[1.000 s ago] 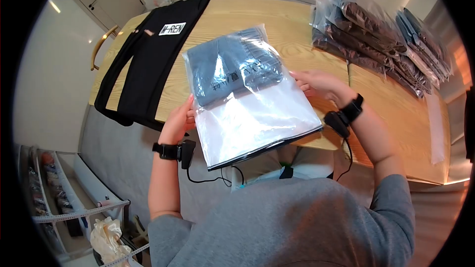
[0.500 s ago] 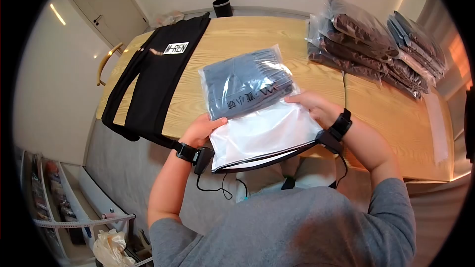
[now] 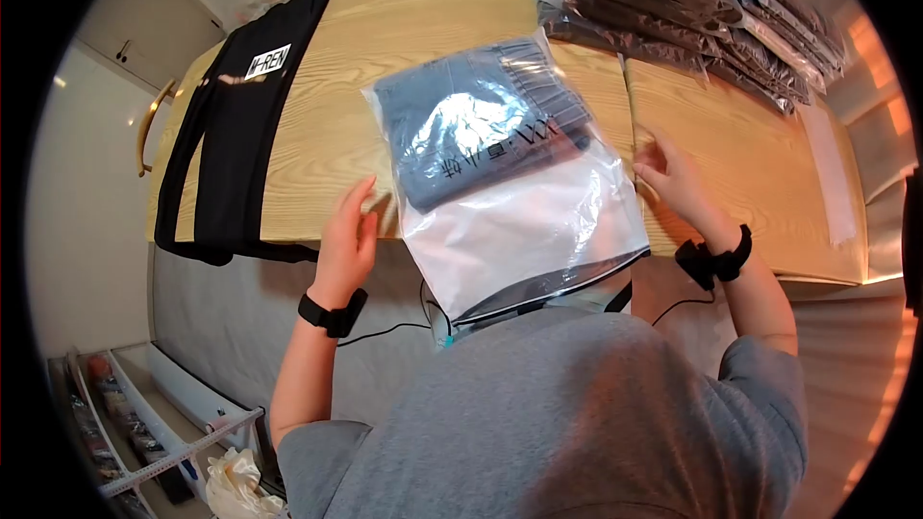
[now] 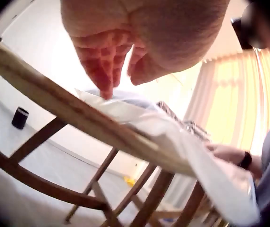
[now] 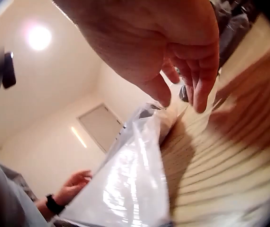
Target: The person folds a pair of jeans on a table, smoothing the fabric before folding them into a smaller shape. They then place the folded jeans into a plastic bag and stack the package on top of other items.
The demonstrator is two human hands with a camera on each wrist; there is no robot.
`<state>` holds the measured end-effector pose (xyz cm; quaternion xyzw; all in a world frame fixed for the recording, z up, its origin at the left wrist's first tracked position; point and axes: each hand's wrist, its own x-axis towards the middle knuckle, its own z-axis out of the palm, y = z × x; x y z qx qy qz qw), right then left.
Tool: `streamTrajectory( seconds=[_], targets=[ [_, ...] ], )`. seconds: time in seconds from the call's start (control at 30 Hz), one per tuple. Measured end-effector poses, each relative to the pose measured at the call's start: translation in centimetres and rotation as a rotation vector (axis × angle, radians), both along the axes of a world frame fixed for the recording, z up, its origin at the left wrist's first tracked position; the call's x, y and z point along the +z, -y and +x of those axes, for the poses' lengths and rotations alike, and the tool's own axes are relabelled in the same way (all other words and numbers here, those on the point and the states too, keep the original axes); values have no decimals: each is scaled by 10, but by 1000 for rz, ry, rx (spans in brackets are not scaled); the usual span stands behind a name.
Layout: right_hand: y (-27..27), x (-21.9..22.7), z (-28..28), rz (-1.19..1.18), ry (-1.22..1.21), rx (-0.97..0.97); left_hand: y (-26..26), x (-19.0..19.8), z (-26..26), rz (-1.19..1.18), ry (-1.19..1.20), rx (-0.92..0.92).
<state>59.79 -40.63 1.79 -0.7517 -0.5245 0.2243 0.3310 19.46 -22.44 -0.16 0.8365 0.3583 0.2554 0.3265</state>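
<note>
A clear plastic bag (image 3: 524,231) with a folded blue-grey garment (image 3: 461,115) inside lies on the table, its dark-edged end reaching past the front edge toward the person. Dark printed characters run across the bag over the garment. To the left of the bag, my left hand (image 3: 348,242) hovers with fingers loosely extended and nothing in them. In the left wrist view its fingertips (image 4: 106,91) overlap the bag's edge. My right hand (image 3: 675,183) is off the bag's right side, fingers slightly bent and holding nothing. The right wrist view shows the bag (image 5: 130,184) sloping down beside this hand.
Black trousers (image 3: 231,154) with a white lettered patch drape over the table's left part. Stacks of bagged dark clothes (image 3: 663,14) stand at the back right. A long pale strip (image 3: 829,173) lies on the right part of the table (image 3: 750,163). Shelving (image 3: 144,423) stands lower left.
Both hands have let go of the bag and moved apart to its two sides. The bag, earlier held up at the front edge, now lies on the table, its lower end spread flatter.
</note>
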Motion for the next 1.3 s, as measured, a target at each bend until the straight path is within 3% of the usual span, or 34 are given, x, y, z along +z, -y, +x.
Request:
streamTrajectory(
  seconds=[0.03, 0.07, 0.13, 0.27, 0.4, 0.43, 0.5, 0.53, 0.63, 0.7, 0.73, 0.77, 0.8, 0.87, 0.9, 0.97, 1.07, 1.3],
  targets=[
    [1, 4, -1, 160, 245, 136, 3, 2, 2, 502, -18, -100],
    [-3, 8, -4, 156, 244, 125, 5, -1, 4, 500, -16, -111],
    [-14, 15, -9, 148, 592, 337, 7, -2, 12, 683, -197, -332],
    [-30, 10, -11, 101, 862, 596, 14, -11, 26, 660, -269, -436],
    [-32, 8, -10, -3, 847, 584, 8, -13, 18, 580, -223, -456],
    [-30, 8, -11, -11, 706, 564, 9, -10, 16, 577, -224, -455],
    [-28, 5, -6, -15, 393, 523, 12, -6, 13, 212, 3, -400],
    [-27, 1, -1, -15, 391, 524, 13, -7, 11, 212, 2, -399],
    [-28, -8, 1, 198, -66, 526, 12, -16, 6, -211, 317, -264],
    [-24, -12, -15, 288, -113, 450, 3, -39, 2, -155, 366, -234],
    [-22, -14, -26, 377, -162, 373, 7, -28, 6, -166, 407, -210],
    [-24, -18, -42, 515, -889, 289, 21, -15, 4, -3, 251, -76],
    [-27, -15, -47, 580, -316, 187, 29, -19, 11, -216, 490, 106],
    [-18, -33, -46, 414, -269, -43, 29, -22, 12, -250, 504, 259],
    [-20, -31, -51, 413, -269, -45, 30, -20, 16, -251, 502, 257],
    [-26, -23, -69, 589, -189, -300, 34, -11, 28, -318, 606, 371],
    [-36, -11, -68, 482, -315, -354, 32, -2, 29, -486, 589, 327],
    [-21, -19, -76, 559, -585, -274, 26, -20, 28, -536, 608, 306]
  ],
)
